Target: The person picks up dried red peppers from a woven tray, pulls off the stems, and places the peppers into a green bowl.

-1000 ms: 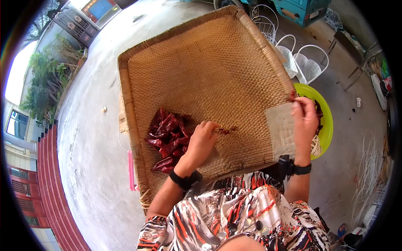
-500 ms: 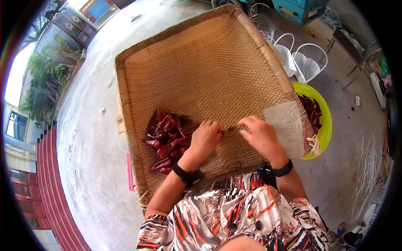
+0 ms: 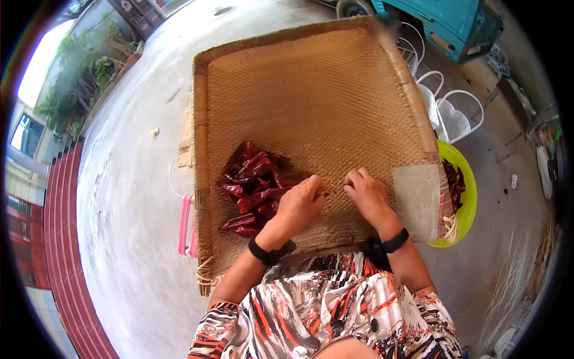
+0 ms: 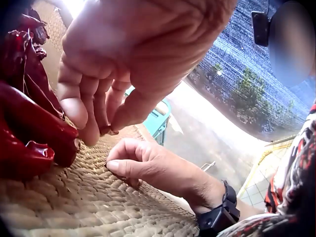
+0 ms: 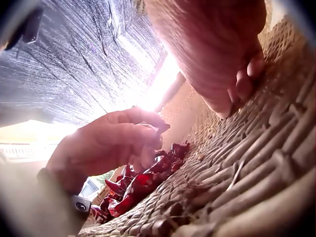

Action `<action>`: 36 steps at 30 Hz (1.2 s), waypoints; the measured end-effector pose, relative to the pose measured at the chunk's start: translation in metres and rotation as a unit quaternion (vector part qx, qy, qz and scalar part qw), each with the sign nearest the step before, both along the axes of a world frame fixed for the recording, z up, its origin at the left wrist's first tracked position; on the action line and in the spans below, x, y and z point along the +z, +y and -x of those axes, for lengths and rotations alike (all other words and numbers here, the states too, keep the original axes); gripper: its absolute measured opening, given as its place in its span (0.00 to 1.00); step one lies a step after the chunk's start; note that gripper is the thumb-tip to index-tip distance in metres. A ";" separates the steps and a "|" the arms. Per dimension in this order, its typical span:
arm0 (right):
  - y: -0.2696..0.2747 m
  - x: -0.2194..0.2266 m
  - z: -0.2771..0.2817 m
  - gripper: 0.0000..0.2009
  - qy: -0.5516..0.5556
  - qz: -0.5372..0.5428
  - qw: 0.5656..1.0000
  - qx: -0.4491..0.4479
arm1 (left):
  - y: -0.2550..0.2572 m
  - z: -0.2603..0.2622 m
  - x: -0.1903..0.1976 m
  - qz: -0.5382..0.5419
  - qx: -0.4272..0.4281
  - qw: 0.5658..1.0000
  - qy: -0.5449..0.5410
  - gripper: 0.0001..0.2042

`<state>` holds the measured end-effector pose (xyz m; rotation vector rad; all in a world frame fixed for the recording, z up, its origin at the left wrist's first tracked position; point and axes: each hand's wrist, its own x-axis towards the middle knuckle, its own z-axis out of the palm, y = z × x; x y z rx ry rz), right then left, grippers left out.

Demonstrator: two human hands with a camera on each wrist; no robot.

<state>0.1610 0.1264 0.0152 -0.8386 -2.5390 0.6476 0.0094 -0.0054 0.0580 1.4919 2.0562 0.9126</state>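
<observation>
Over the woven tray, my left hand pinches a small dark-red scrap of dried chili between thumb and fingertips. A pile of glossy dried red chilies lies just left of that hand. My right hand is a short way to the right, thumb and fingers curled together with the tips down at the weave. In the left wrist view, the right thumb lies against the bent forefinger; I cannot tell whether anything is between them.
Beyond the tray's right edge, a yellow-green basin contains dark-red chilies. White baskets and a teal vehicle stand farther back. A pale patch covers the tray's near right corner. A pink frame sits at the left.
My right hand has come from the basin side, where it held a red scrap, back to mid-tray beside the left hand. The reddish bits mid-tray no longer show. The head view has shifted.
</observation>
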 end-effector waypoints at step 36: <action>0.092 0.009 -0.142 0.15 0.104 -0.156 0.915 -0.357 | -0.024 0.084 0.002 -0.037 0.219 0.942 0.252 0.16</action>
